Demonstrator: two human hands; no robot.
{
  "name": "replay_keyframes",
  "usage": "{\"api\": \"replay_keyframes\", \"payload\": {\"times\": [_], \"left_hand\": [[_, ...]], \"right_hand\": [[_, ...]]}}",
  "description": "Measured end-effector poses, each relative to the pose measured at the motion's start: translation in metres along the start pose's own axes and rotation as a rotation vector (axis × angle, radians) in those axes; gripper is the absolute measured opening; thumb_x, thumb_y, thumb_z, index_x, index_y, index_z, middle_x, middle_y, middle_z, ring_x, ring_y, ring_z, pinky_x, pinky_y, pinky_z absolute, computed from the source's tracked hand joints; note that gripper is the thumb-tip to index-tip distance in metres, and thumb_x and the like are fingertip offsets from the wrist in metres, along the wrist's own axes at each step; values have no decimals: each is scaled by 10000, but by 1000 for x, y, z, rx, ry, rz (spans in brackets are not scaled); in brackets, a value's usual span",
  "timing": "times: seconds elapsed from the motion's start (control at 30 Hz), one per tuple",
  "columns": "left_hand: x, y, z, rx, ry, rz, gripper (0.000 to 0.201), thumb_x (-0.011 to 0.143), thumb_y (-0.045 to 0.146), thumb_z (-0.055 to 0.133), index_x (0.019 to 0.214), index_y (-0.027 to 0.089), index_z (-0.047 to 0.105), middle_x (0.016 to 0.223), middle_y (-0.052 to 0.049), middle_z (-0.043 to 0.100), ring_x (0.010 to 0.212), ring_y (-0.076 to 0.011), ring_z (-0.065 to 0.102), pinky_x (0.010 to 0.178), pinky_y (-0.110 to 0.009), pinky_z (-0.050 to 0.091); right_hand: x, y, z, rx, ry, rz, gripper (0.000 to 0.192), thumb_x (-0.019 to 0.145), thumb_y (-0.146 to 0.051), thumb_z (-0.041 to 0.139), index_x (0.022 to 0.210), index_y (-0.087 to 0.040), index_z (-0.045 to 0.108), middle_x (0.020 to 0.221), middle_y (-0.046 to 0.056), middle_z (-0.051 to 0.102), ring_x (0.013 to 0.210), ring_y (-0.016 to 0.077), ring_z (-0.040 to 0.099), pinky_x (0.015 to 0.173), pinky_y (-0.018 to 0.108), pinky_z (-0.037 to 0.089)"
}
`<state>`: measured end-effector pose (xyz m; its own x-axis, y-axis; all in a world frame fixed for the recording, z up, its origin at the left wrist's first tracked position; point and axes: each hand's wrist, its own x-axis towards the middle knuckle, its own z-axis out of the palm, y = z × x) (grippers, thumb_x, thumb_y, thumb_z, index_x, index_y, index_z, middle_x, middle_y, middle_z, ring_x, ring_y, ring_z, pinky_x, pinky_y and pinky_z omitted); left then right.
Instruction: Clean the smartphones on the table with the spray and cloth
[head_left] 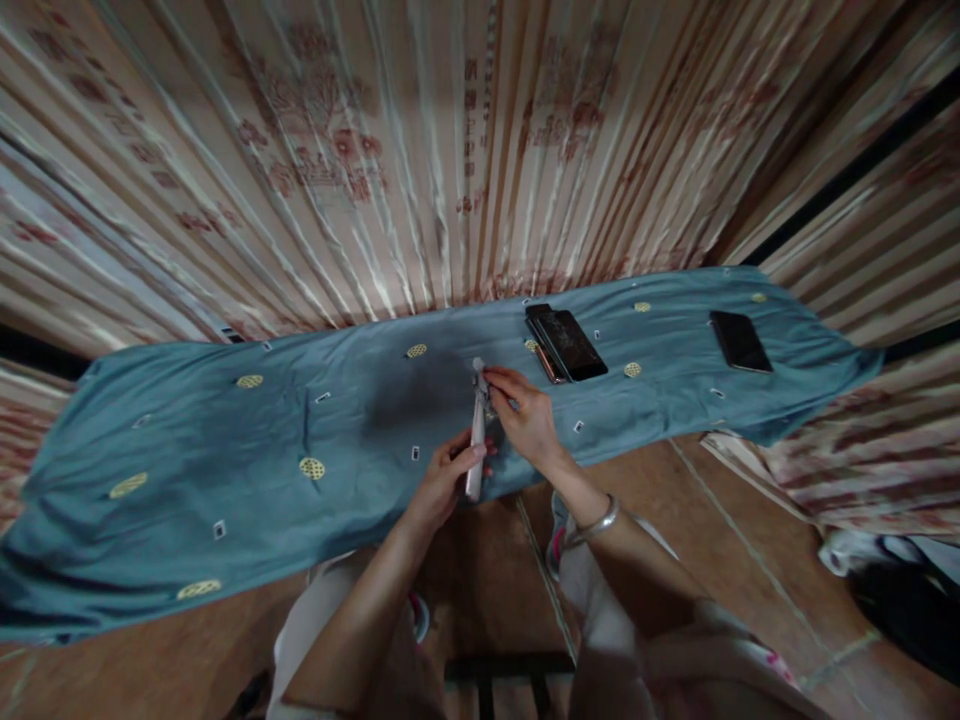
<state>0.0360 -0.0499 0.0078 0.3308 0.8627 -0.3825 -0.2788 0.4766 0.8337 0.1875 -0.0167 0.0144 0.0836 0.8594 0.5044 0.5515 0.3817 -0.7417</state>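
A slim light-grey stick point(478, 424) with a small rounded head stands near the middle of the cloth-covered surface, its long side pointing away from me; its exact kind cannot be made out. My left hand point(441, 478) is closed around its lower part, thumb on top and fingertips showing on the far side. Up by the head, my right hand point(529, 420) pinches the stick's upper part between thumb and fingers. Both hands are over the front half of the blue cloth point(360, 400).
Right of my hands lie a black phone-like device point(576, 345) and a narrow copper-coloured item point(550, 364). Another dark phone-like slab point(740, 341) rests farther right. Patterned curtains point(420, 160) hang behind the surface. A dark bag-like object point(904, 610) is on the tiled floor point(750, 530).
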Motion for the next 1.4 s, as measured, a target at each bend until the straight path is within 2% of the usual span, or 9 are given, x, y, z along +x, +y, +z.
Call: {"api": "replay_keyframes", "payload": {"times": [0.17,0.47,0.73,0.9,1.13,1.27,1.4], "left_hand": [[-3,4,-3,-134,-40,-36,538,566,511,787,895,88,735,824,-124,737,559,-141,623,531,-240,465],[-3,9,-3,-361,-71,1,482,692,500,691,975,111,679,812,-107,730,709,-190,670,539,-245,501],[0,1,-2,-248,9,-56,491,604,527,765,857,111,704,736,-75,716,608,-147,635,591,-256,528],[4,-5,-4,-140,26,-27,556,568,631,746,778,119,692,626,-51,668,519,-131,574,506,-251,455],[7,-4,-6,-107,83,46,538,557,676,737,727,168,686,563,-4,616,462,-106,505,443,-244,395],[6,-8,-5,-82,31,-25,602,544,706,726,745,139,704,609,-45,654,489,-127,554,465,-250,421],[6,-12,-7,-101,-11,-21,599,605,689,702,794,121,711,642,-66,670,511,-134,570,498,-255,438]], "right_hand": [[-1,5,2,14,-27,55,282,898,-205,489,1079,-243,701,1147,55,696,1083,182,642,988,333,495],[-3,6,7,-15,-45,58,270,893,-203,487,1053,-236,702,1133,61,704,1075,193,650,982,346,501],[-2,-7,9,-3,-49,13,357,914,-178,464,1221,-264,624,1198,38,680,1124,180,619,1006,357,488],[-7,-15,10,-42,-83,-113,341,947,-192,432,1210,-215,646,1249,85,647,1187,200,569,1045,385,454],[-17,-22,11,-51,-141,-144,359,946,-184,424,1217,-250,650,1259,75,635,1174,209,566,1035,412,462],[-10,-13,7,-54,-96,-82,345,943,-183,436,1189,-275,660,1239,55,645,1178,191,572,1036,389,465],[-7,-10,3,-63,-88,-57,343,942,-192,441,1194,-277,658,1251,56,636,1171,199,568,1030,393,468]]}}
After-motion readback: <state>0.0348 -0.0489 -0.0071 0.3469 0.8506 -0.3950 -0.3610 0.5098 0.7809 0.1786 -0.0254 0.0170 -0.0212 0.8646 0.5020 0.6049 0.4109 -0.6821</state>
